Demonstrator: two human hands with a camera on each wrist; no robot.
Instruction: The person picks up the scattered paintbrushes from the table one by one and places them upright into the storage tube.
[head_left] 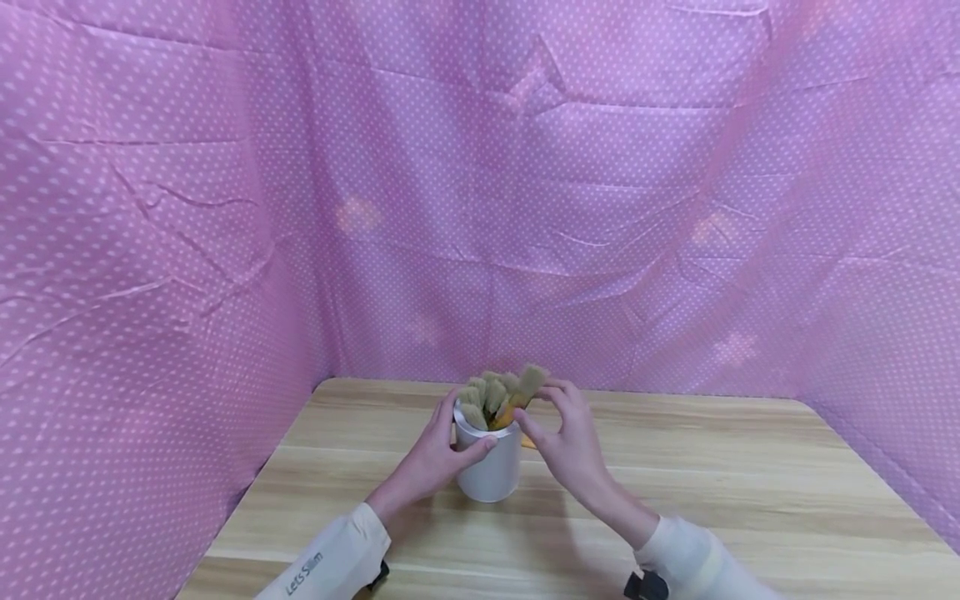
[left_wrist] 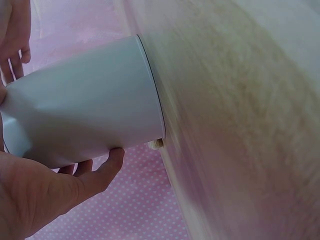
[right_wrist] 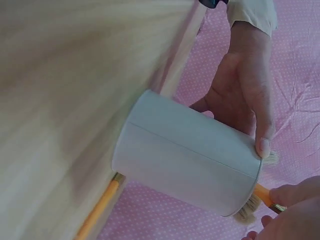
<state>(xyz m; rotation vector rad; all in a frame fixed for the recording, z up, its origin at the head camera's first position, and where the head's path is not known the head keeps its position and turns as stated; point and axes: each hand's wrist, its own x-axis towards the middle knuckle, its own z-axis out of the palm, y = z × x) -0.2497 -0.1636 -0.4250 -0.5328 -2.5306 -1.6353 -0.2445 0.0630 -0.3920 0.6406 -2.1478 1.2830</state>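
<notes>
A white cylindrical cup (head_left: pixel 489 471) stands upright on the table, full of paintbrushes (head_left: pixel 474 393) with pale bristles pointing up. My left hand (head_left: pixel 438 446) holds the cup from the left, its thumb at the rim and its fingers around the side. At the cup's right rim, my right hand (head_left: pixel 573 442) pinches a paintbrush (head_left: pixel 532 380), bristles up. The right wrist view shows this brush's orange handle (right_wrist: pixel 261 191) entering the cup's mouth. How deep it reaches is hidden by the cup wall.
Another paintbrush (right_wrist: pixel 97 210) with an orange handle lies on the wooden table (head_left: pixel 712 475), partly behind the cup in the head view. Pink polka-dot cloth (head_left: pixel 525 208) hangs around the table's back and sides.
</notes>
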